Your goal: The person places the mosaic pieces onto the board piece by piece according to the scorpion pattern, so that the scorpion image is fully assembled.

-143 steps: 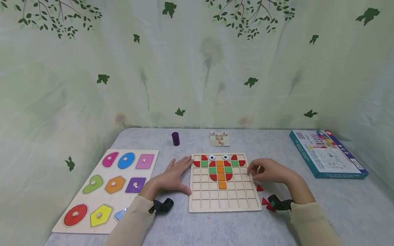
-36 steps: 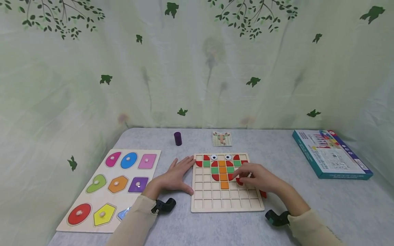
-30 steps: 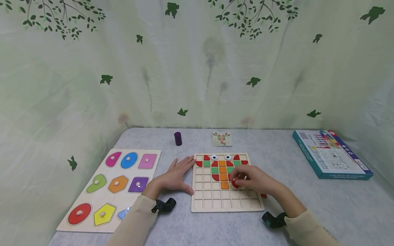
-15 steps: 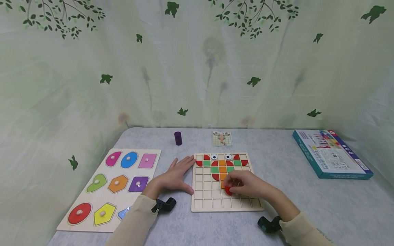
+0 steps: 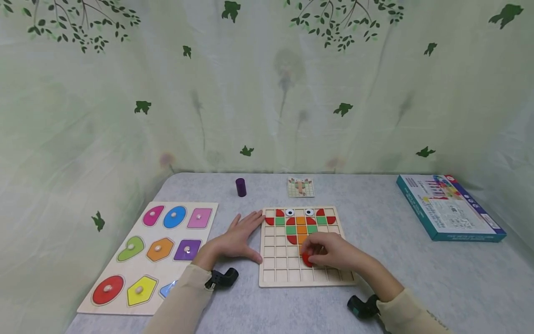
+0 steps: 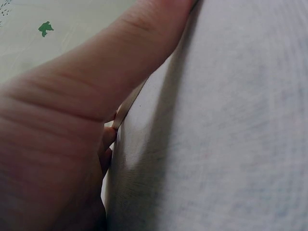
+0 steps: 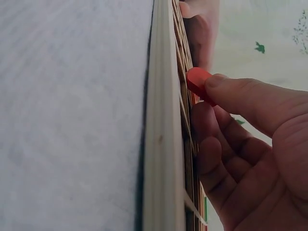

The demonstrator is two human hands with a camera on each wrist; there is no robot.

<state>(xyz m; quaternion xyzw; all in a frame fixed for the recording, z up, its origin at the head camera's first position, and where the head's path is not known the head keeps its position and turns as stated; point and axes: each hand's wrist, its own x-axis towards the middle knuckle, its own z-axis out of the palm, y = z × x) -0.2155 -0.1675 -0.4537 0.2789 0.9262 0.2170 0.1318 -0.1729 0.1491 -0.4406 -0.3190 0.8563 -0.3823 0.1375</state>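
In the head view, my right hand (image 5: 327,250) pinches a small red wooden piece (image 5: 307,259) with a rounded edge, close over the lower middle of the gridded wooden board (image 5: 275,277). The right wrist view shows the thumb on the red piece (image 7: 196,80), its end near the grid slats. My left hand (image 5: 238,239) lies spread, fingertips at the board's upper left edge and thumb at its left side. Red, green and orange pieces (image 5: 301,229) and two eye pieces (image 5: 309,212) fill cells in the upper rows. The right hand covers some middle cells.
A knob puzzle board (image 5: 121,246) with coloured shapes lies at left, partly under the left sleeve. Behind the grid board are a dark purple cylinder (image 5: 240,187) and a small pattern card (image 5: 300,188). A flat teal-edged box (image 5: 450,208) lies at right.
My right hand has moved from the board's right edge leftward and down over the grid, carrying the red piece. Red pieces seen earlier right of the board are now out of sight. Left hand unmoved.
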